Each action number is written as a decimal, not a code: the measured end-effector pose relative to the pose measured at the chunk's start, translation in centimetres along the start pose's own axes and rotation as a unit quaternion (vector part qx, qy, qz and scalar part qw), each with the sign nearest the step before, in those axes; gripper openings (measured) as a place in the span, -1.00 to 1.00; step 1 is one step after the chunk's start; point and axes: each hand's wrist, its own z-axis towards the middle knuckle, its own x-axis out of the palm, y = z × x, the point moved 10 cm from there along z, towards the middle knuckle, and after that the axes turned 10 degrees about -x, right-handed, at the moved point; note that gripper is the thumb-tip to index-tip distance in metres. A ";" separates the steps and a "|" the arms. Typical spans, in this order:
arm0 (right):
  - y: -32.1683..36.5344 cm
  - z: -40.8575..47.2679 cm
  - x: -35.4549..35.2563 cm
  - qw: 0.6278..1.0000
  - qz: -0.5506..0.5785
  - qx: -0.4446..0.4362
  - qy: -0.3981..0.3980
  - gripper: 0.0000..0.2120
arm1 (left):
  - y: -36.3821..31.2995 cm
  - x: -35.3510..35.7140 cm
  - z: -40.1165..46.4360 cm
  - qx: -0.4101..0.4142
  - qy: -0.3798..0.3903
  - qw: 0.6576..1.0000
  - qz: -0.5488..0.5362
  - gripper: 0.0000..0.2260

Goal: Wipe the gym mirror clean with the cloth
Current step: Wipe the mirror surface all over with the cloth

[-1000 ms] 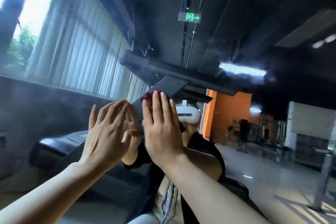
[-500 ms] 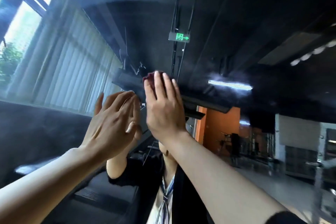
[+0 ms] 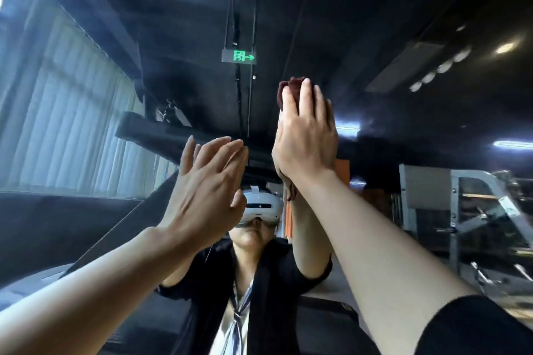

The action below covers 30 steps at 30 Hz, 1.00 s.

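The gym mirror (image 3: 375, 37) fills the whole view, with hazy smears across its upper left. My right hand (image 3: 305, 135) is raised high and presses a dark red cloth (image 3: 290, 88) flat against the glass with straight fingers; the cloth shows above my fingertips and a fold hangs below my palm. My left hand (image 3: 207, 193) lies flat on the mirror to the left and lower, fingers straight and holding nothing. Both hands meet their reflections in the glass.
The mirror reflects a person in a white headset (image 3: 259, 206) and dark top, a green exit sign (image 3: 238, 55), white vertical blinds (image 3: 72, 112) on the left, and grey gym machines (image 3: 476, 210) on the right.
My right hand has slid the cloth up and to the right across the glass. My left hand stays flat on the mirror, and the gap between the two hands has widened.
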 end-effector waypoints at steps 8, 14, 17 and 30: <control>-10.4 -5.0 -1.8 0.999 -0.014 0.036 0.002 -0.55 | -10.0 3.4 -0.6 0.019 0.020 1.000 -0.012 -0.40; -16.2 -8.7 -2.8 0.998 -0.016 0.062 0.011 -0.57 | -13.5 4.5 -1.6 0.017 0.039 0.999 -0.007 -0.38; -19.1 -11.0 -3.9 0.996 -0.016 0.083 0.027 -0.51 | -14.8 4.5 -2.0 0.013 0.045 0.999 -0.001 -0.38; -12.3 -9.1 -2.5 0.993 0.029 0.110 -0.032 -0.58 | -9.0 2.6 -5.8 -0.036 0.100 0.994 0.029 -0.38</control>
